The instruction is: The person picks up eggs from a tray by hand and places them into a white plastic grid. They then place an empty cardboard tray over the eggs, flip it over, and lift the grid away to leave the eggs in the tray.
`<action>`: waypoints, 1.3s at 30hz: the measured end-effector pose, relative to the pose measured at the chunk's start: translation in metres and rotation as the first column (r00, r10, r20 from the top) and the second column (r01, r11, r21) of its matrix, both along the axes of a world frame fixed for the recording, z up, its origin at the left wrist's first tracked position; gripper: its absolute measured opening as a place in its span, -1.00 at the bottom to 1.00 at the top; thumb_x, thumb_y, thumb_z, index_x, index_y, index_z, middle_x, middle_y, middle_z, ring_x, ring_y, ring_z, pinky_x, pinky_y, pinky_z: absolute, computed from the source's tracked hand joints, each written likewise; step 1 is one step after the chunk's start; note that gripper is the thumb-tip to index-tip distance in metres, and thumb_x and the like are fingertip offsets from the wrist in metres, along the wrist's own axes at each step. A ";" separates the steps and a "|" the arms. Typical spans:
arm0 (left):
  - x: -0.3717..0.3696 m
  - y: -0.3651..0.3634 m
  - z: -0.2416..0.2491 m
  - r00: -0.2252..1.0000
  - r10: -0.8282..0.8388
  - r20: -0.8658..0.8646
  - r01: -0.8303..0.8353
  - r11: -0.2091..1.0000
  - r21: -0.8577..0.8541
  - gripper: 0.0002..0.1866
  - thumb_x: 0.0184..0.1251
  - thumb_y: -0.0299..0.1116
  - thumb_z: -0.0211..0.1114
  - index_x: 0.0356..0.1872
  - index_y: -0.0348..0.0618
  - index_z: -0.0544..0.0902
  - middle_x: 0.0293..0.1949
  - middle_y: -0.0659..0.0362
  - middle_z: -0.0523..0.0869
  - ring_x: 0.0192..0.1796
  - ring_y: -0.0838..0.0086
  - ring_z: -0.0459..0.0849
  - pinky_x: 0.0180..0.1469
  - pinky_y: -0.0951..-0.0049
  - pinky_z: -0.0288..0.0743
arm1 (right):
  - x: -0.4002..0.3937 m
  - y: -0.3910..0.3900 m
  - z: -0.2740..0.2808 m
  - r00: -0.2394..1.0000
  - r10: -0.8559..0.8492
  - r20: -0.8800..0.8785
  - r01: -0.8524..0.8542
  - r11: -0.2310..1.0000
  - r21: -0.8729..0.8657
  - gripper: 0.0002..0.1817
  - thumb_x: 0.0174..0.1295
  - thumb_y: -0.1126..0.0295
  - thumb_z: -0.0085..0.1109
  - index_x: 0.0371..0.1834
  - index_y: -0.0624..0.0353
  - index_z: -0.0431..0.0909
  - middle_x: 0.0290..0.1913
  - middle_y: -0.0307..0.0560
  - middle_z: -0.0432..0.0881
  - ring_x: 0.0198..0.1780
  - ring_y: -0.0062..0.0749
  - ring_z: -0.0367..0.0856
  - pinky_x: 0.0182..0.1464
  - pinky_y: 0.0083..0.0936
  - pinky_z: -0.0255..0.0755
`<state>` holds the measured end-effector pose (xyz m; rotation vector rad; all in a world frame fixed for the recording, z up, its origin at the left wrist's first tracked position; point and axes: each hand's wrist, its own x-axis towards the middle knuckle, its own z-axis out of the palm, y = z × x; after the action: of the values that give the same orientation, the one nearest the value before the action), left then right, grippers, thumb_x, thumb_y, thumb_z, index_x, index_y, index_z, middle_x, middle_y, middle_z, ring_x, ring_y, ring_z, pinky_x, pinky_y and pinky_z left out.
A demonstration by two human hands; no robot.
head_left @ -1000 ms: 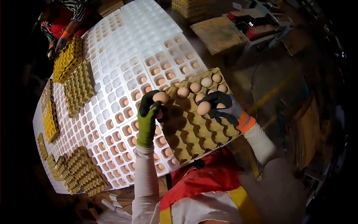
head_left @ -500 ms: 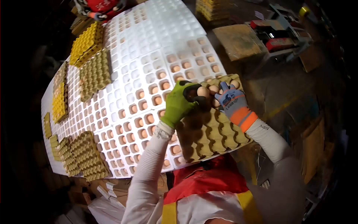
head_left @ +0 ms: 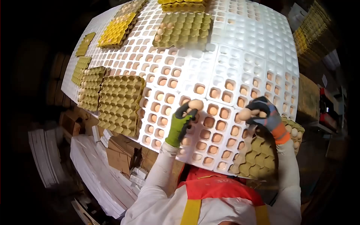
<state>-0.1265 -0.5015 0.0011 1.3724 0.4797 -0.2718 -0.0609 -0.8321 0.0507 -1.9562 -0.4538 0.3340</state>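
Note:
My left hand (head_left: 181,125), in a green glove with dark fingertips, is closed on a brown egg (head_left: 195,105) above the white foam trays. In a grey and orange glove, my right hand (head_left: 265,117) holds eggs (head_left: 245,114) between its curled fingers. Beneath both hands, the white foam tray (head_left: 195,146) has square pockets, many with an egg inside. A tan carton tray (head_left: 258,157) lies at the right front under my right forearm, with several eggs (head_left: 294,132) at its right corner.
Tan stacked trays (head_left: 119,105) stand at the left front. A tan tray (head_left: 183,30) with several eggs and a yellow tray (head_left: 116,29) lie farther back. Tall stacked trays (head_left: 315,32) rise at the right back. Cardboard (head_left: 122,153) and white wrapped panels (head_left: 99,176) are below the left edge.
The view has swung left. Both hands have left the tan tray and are over the white foam trays, apart from each other, with eggs in them.

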 end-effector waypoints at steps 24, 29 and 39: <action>0.204 0.034 -0.072 0.734 -0.315 0.602 -0.171 0.772 0.612 -0.57 0.26 -0.39 0.31 0.19 0.05 0.65 0.01 0.08 0.65 -0.01 0.14 0.65 -0.02 0.25 0.54 | 0.180 0.196 -0.129 0.670 -0.700 -0.247 0.734 0.673 0.086 -0.61 0.32 0.36 0.21 0.23 -0.02 0.56 -0.06 0.01 0.65 -0.02 0.03 0.64 0.04 -0.37 0.53; 0.223 0.032 -0.109 0.613 -0.473 0.633 -0.327 0.577 0.748 -0.50 0.26 -0.50 0.23 0.27 -0.11 0.56 0.13 -0.01 0.60 0.16 0.05 0.58 0.18 0.18 0.48 | 0.214 0.217 -0.188 0.686 -0.566 0.456 0.692 0.701 -0.170 -0.48 0.33 0.36 0.14 0.37 0.17 0.40 0.26 0.29 0.50 0.32 0.19 0.42 0.37 -0.15 0.36; 0.136 0.093 -0.076 0.840 -0.012 0.542 -0.146 0.958 0.247 -0.65 0.50 -0.47 0.17 0.23 -0.37 0.57 0.14 0.10 0.68 0.13 0.41 0.63 0.22 0.42 0.48 | 0.013 0.110 -0.033 0.721 -0.680 -0.132 0.670 0.636 0.383 -0.71 0.45 0.53 0.10 0.20 0.32 0.53 0.03 -0.07 0.62 0.02 -0.42 0.66 0.12 -0.45 0.57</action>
<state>0.0095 -0.4086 -0.0751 1.6265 0.0894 0.2575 -0.0480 -0.7219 0.0174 -1.5709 0.2191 -0.2661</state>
